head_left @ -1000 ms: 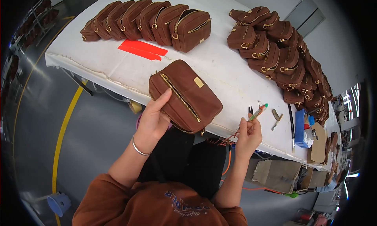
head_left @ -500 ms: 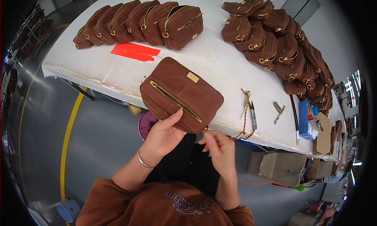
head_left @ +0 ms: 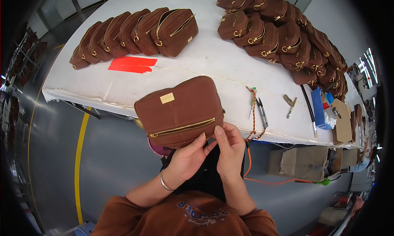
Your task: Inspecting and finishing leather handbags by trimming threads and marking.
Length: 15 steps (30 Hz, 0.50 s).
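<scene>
Both hands hold a brown bag (head_left: 178,109), its gold-coloured patch uppermost and long brass zipper along the lower side. My left hand (head_left: 186,158) grips the lower edge with its thumb by the zipper. My right hand (head_left: 229,152) is closed on the lower right corner. Right of the bag on the white table (head_left: 94,84) lie a thin green-handled tool (head_left: 251,96) with a braided cord, dark-bladed snips (head_left: 262,115) and a small knife (head_left: 292,104).
Brown bags stand in a row (head_left: 135,33) behind red tape (head_left: 131,64) and pile up (head_left: 283,43) at right. A long brush (head_left: 310,117), blue box (head_left: 322,119) and cardboard box (head_left: 342,129) are on the table's right. Cartons (head_left: 303,164) sit below. A co-worker's sleeve (head_left: 360,166) shows far right.
The bag has turned, bringing its zipper level along the bottom. My right hand let go of the green-handled tool, now on the table, and moved onto the bag's corner.
</scene>
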Motion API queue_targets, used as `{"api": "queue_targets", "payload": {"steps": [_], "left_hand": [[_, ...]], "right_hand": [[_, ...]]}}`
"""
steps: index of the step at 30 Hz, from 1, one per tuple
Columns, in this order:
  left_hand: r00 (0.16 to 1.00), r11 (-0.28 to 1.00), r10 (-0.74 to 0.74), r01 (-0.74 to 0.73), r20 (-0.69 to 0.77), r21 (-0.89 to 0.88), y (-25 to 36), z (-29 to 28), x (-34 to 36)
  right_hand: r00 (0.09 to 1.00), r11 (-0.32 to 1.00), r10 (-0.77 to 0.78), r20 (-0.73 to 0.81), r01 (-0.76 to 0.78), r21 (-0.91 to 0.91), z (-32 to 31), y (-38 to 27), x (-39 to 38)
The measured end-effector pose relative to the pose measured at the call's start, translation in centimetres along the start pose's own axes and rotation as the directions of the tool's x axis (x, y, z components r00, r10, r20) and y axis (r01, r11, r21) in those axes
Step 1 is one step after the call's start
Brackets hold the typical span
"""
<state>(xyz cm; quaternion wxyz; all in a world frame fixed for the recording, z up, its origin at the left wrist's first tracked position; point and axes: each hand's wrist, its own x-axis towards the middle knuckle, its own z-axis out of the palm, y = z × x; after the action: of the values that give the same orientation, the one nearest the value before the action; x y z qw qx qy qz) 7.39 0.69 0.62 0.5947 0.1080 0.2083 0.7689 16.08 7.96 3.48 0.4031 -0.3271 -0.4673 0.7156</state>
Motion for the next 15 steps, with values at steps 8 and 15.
{"api": "queue_targets", "payload": {"steps": [8,15], "left_hand": [[0.999,0.975,0.008,-0.017,0.041,0.222,-2.4,0.3,-1.1],[0.935,0.437,-0.247,-0.127,0.255,0.890,0.6,2.8,-4.0]], "right_hand": [[0.998,0.999,0.044,-0.051,-0.044,-0.010,-0.7,-0.1,1.6],[0.998,0.999,0.028,-0.051,-0.025,0.047,-3.0,-0.6,4.1]]}}
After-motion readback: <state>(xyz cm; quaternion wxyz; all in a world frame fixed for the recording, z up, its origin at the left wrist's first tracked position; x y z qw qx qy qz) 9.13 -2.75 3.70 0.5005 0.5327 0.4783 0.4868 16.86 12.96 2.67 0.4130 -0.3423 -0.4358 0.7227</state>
